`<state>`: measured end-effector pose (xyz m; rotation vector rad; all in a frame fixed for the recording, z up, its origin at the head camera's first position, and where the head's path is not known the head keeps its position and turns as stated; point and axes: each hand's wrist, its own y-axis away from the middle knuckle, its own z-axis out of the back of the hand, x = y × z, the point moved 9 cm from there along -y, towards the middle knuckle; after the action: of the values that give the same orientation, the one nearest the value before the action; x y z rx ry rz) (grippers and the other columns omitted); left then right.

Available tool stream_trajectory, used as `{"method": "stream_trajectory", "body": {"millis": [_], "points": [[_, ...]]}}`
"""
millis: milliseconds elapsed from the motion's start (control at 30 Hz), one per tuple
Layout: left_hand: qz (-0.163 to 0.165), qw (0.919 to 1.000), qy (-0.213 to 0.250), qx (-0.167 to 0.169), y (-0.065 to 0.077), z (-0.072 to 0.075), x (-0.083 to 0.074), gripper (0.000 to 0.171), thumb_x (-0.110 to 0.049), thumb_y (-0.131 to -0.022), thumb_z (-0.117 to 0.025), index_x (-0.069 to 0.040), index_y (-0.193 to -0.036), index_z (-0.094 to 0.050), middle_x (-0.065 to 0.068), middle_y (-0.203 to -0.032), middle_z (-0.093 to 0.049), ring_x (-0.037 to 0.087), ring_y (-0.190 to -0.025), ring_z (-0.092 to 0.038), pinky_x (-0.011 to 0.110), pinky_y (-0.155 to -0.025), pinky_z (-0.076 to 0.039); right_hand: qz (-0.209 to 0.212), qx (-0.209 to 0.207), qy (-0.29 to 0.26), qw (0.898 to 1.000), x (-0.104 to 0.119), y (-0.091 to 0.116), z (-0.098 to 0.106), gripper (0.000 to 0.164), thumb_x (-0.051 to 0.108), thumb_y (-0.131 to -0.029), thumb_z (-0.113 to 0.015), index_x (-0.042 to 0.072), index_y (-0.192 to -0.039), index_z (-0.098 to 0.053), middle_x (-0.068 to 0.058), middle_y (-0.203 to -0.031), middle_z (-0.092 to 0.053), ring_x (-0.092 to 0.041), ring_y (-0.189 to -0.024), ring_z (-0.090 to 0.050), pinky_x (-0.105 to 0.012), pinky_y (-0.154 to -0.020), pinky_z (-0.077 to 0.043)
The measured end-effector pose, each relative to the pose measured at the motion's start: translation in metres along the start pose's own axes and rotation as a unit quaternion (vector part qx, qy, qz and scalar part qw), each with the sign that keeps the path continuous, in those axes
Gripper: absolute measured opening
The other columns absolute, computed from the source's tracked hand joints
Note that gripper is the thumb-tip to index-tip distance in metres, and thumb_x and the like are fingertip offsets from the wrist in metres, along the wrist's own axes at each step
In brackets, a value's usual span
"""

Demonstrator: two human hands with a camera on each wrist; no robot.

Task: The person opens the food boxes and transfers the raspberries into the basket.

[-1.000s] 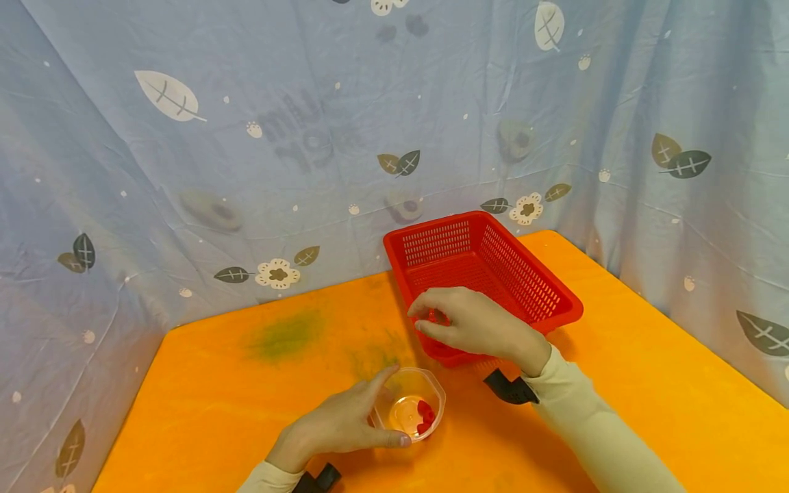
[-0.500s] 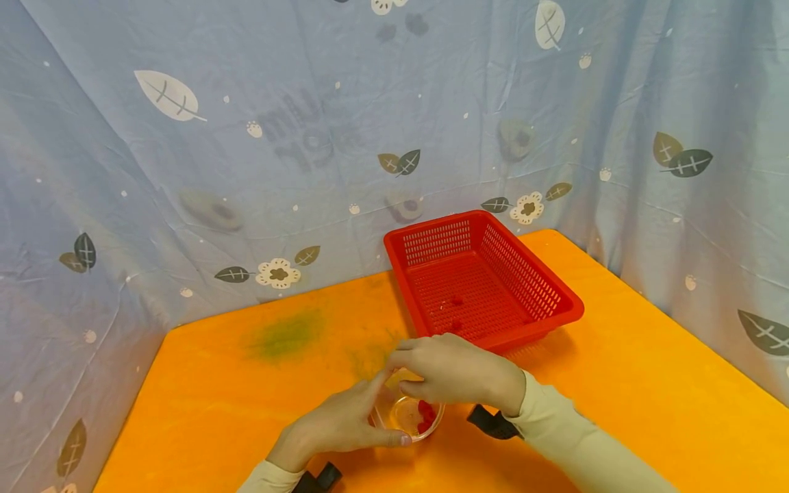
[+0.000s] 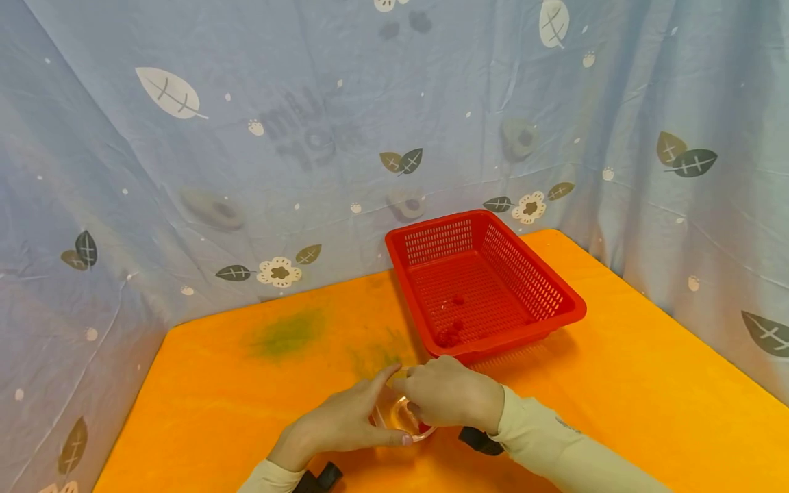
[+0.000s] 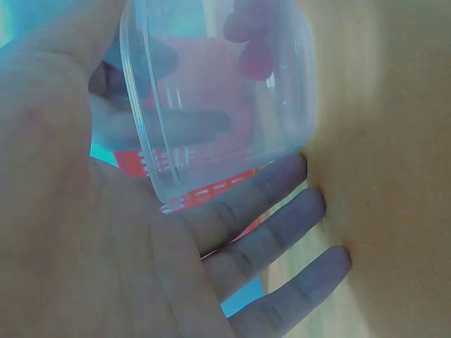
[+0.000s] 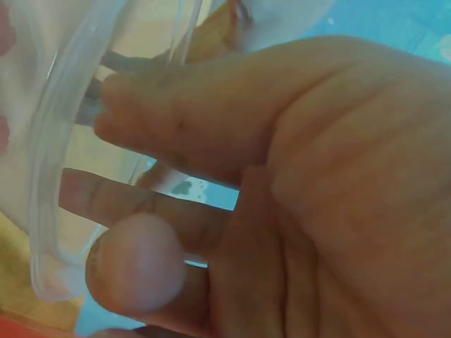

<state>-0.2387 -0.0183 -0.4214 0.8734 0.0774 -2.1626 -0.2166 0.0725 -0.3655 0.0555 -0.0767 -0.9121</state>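
Note:
A small clear plastic tub (image 3: 425,436) stands on the orange tabletop, with small rounded red pieces (image 4: 255,60) inside. My left hand (image 3: 345,421) holds the tub from its left, thumb at the near side and index finger at the far side; the other fingers (image 4: 282,225) reach down beside it to the table. Over the tub's right side, my right hand (image 3: 453,394) dips its fingers past the rim. In the right wrist view its thumb (image 5: 162,120) and fingers are apart, with nothing visible between them. The right hand covers much of the tub in the head view.
A red perforated basket (image 3: 564,311) sits just beyond the tub, slightly to the right. Several small red pieces (image 3: 459,300) lie on its floor. Behind the table hangs a blue curtain (image 3: 345,226) with leaf prints. Greenish stains (image 3: 290,335) mark the orange tabletop (image 3: 203,404).
My right hand has moved from above the basket's near left corner down to the tub, its fingers now inside the rim. The left hand and tub have stayed in place.

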Motion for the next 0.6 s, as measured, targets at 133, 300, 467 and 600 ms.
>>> {"method": "stream_trajectory", "body": {"millis": [133, 300, 467, 600], "points": [[-0.009, 0.9998, 0.02, 0.002, 0.0, -0.001, -0.001, 0.103, -0.067, -0.083, -0.072, -0.033, -0.162, -0.016, -0.006, -0.101, -0.063, 0.001, -0.071, -0.063, 0.024, -0.066, -0.051, -0.009, -0.01, 0.026, 1.0, 0.001, -0.001, -0.002, 0.012, 0.023, -0.089, -0.077, 0.022, -0.101, -0.074, 0.007, -0.07, -0.062, -0.009, -0.047, -0.033, -0.024, -0.044, -0.034], [-0.011, 0.9998, 0.014, -0.003, 0.0, 0.0, -0.002, 0.105, -0.067, -0.082, -0.073, -0.03, -0.163, -0.017, -0.008, -0.102, -0.062, 0.0, -0.071, -0.062, 0.023, -0.067, -0.051, -0.032, -0.004, 0.086, 0.996, 0.002, -0.003, -0.007, 0.009, 0.033, -0.084, -0.081, 0.028, -0.087, -0.075, 0.009, -0.064, -0.055, -0.012, -0.048, -0.042, -0.028, -0.048, -0.045], [-0.009, 0.9996, 0.026, 0.003, 0.0, -0.001, -0.002, 0.105, -0.064, -0.082, -0.074, -0.028, -0.163, -0.017, -0.009, -0.106, -0.064, 0.0, -0.072, -0.063, 0.023, -0.067, -0.052, -0.04, -0.013, 0.146, 0.988, 0.006, -0.004, -0.009, 0.014, 0.036, -0.083, -0.082, 0.027, -0.075, -0.073, 0.009, -0.055, -0.048, -0.012, -0.048, -0.047, -0.029, -0.049, -0.047], [-0.008, 0.9996, 0.027, 0.004, 0.0, -0.001, -0.003, 0.106, -0.064, -0.083, -0.074, -0.026, -0.163, -0.017, -0.01, -0.101, -0.065, 0.0, -0.072, -0.063, 0.023, -0.067, -0.052, -0.029, -0.023, 0.175, 0.984, 0.013, -0.002, -0.01, 0.012, 0.031, -0.081, -0.084, 0.03, -0.075, -0.074, 0.01, -0.053, -0.045, -0.011, -0.046, -0.048, -0.028, -0.046, -0.047]]}}
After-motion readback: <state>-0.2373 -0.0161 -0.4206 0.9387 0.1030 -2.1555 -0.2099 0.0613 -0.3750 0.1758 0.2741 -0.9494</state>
